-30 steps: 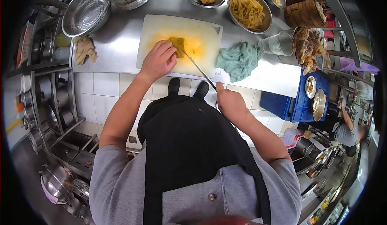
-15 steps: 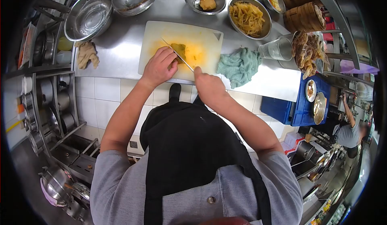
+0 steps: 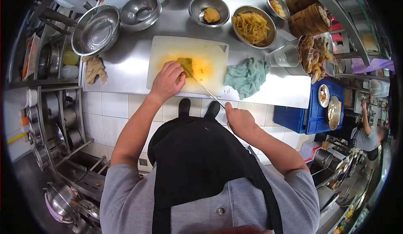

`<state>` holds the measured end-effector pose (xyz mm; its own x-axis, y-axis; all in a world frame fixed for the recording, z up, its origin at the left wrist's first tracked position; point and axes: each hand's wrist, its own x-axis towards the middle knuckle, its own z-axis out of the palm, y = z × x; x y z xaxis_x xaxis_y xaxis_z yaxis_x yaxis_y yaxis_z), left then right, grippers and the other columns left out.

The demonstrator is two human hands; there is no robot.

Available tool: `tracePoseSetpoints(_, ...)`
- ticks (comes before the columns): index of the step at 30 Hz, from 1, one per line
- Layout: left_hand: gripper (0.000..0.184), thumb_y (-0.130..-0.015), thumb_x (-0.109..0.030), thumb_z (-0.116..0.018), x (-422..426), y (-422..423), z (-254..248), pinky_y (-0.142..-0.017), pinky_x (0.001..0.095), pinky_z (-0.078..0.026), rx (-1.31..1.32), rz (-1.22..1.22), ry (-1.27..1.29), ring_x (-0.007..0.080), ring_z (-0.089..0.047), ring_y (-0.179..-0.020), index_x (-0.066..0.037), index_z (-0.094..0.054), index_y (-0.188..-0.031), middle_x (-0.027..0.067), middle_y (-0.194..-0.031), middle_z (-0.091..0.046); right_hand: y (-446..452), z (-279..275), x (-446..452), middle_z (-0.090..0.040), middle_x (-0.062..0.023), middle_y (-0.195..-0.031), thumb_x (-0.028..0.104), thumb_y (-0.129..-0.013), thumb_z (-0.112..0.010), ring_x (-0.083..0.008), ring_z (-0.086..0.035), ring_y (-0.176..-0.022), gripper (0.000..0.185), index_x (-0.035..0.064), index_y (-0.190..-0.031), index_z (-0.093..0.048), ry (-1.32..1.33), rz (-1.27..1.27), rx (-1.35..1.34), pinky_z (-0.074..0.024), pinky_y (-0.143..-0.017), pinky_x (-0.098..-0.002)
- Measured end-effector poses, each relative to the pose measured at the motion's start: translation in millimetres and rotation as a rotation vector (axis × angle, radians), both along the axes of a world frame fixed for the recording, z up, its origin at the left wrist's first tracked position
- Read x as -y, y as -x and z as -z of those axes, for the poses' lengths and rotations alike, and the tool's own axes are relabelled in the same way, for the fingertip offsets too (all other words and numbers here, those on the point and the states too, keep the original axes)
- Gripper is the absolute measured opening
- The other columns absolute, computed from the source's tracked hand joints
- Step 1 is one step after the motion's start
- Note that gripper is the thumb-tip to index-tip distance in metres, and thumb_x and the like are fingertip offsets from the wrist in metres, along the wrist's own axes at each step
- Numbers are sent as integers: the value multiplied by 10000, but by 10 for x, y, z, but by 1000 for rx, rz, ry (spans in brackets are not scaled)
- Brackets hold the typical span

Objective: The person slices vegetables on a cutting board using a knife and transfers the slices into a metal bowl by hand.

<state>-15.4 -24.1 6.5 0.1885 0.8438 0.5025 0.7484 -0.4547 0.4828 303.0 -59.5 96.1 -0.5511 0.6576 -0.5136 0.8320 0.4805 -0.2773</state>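
A white cutting board [image 3: 161,45] with a yellow stain lies on the steel table. On it is a yellow-green piece of what looks like pickled vegetable [image 3: 186,64]. My left hand [image 3: 168,81] rests on the board with curled fingers pressed on the near left side of this piece. A long knife [image 3: 208,91] slants toward me, its handle wrapped by my right hand [image 3: 240,118], which is past the table's front edge. The blade's far end meets the vegetable beside my left fingertips. Small yellow bits lie right of the piece. A green cloth [image 3: 247,78] lies right of the board.
Behind the board stand steel bowls, one with a yellowish lump [image 3: 211,15], another with yellow strips [image 3: 251,27]. A colander [image 3: 95,30] and beige cloth [image 3: 95,69] are left. A clear container [image 3: 283,55] and bamboo steamers [image 3: 310,20] stand right. A person [image 3: 364,135] stands far right.
My right hand has drawn the knife back toward me and to the right. My left hand stays on the vegetable. The view has tilted, showing another bowl at the back; a hand at the top is gone.
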Motion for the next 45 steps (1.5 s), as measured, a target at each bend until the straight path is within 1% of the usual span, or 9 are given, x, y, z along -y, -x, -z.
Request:
tracePoseSetpoints(3,299,-787,-53,-786,17,12,18,-992,445,-551,0,-3,11,376,-637,-1117,-14,-666,-1058,153,-1135,-665,14,-180,-8,-712,-219,-764,-5,-865,-630,-419,-736,-723,269,-22,-1096,-493,22,36,-31,-591,-660,-522)
tracePoseSetpoints(7,290,-795,-55,-791,42,14,26,-991,445,-549,45,-27,56,378,-639,-1118,-10,-672,-1056,158,-1146,-668,208,-119,-63,-709,-225,-760,-8,-852,-649,-417,-736,-731,292,-25,-1097,-492,-34,57,-124,-592,-668,-516)
tracePoseSetpoints(10,286,-796,-49,-792,31,15,36,-990,446,-549,58,-21,39,379,-642,-1112,-11,-675,-1054,160,-1156,-667,403,-33,-117,-674,-223,-682,37,-911,-595,-424,-714,-666,198,-15,-1061,-476,-82,42,-170,-575,-617,-522)
tracePoseSetpoints(12,290,-794,-46,-793,23,12,31,-988,444,-550,61,-23,35,377,-644,-1110,-11,-674,-1056,161,-1157,-666,491,-75,-169,-710,-227,-764,-12,-830,-671,-411,-741,-749,316,-20,-1090,-492,-41,40,-134,-597,-694,-506)
tracePoseSetpoints(25,306,-773,-24,-799,29,5,20,-954,432,-561,67,-34,39,368,-652,-1080,-27,-669,-1050,147,-1136,-665,696,-57,-217,-745,-217,-824,-43,-820,-687,-368,-778,-804,284,3,-1041,-515,-61,46,-90,-626,-688,-442)
tracePoseSetpoints(31,290,-786,-28,-792,20,22,23,-953,423,-570,60,-16,48,355,-653,-1107,-16,-668,-1048,142,-1137,-664,1074,225,-511,-748,-206,-822,-18,-860,-667,-368,-779,-800,251,1,-1065,-524,-87,43,-128,-628,-689,-446)
tracePoseSetpoints(35,291,-786,-31,-794,14,0,37,-950,422,-569,48,-26,33,358,-650,-1100,-16,-667,-1048,143,-1143,-662,763,166,-309,-746,-208,-822,-13,-873,-651,-374,-775,-788,251,1,-1088,-521,-83,30,-109,-622,-679,-457)
tracePoseSetpoints(39,280,-784,-26,-797,41,-11,42,-928,431,-562,52,-43,20,363,-641,-1063,-18,-666,-1031,141,-1109,-648,258,111,-19,-722,-220,-786,19,-889,-632,-406,-750,-752,268,-16,-1119,-500,8,57,-33,-599,-663,-507)
tracePoseSetpoints(45,272,-787,-27,-792,16,-12,40,-910,418,-572,52,-46,11,353,-653,-1047,-13,-673,-1032,141,-1103,-645,295,64,-99,-697,-224,-739,58,-913,-617,-427,-719,-702,257,-29,-1113,-482,32,92,-112,-576,-647,-538)
